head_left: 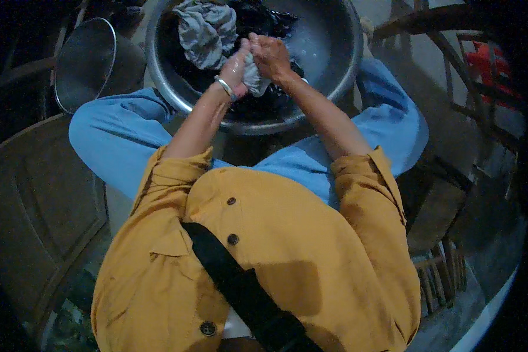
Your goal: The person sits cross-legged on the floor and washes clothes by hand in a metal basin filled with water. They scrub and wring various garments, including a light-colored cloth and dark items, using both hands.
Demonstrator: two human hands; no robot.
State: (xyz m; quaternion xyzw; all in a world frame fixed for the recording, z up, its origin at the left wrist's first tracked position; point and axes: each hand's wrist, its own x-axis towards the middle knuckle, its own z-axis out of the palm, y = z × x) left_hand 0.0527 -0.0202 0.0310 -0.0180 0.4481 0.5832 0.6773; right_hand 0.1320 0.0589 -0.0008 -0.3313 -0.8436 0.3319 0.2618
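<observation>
- A wide metal basin sits on the ground between the person's knees; everything below is placed against it.
- The left hand is over the middle of the basin, fingers clenched around a bunched pale grey cloth.
- The right hand is pressed against the left hand, just above the same cloth, its fingers closed on the upper part of that bundle.
- The cloth is squeezed between both hands, above the dark wet laundry that fills the far and middle parts of the basin.
- A larger crumpled grey garment lies inside the basin at its far left, just beside the left hand.
- A thin silver bracelet circles the left wrist, over the basin's near side.
- A second, smaller metal pot stands to the left of the basin, tilted so that its inside shows.
- On the near side of the basin are the person's blue trousers and mustard-yellow shirt, the sleeves rolled to the elbows.
- A black strap crosses the shirt.
- A wooden chair frame stands to the right of the basin.
</observation>
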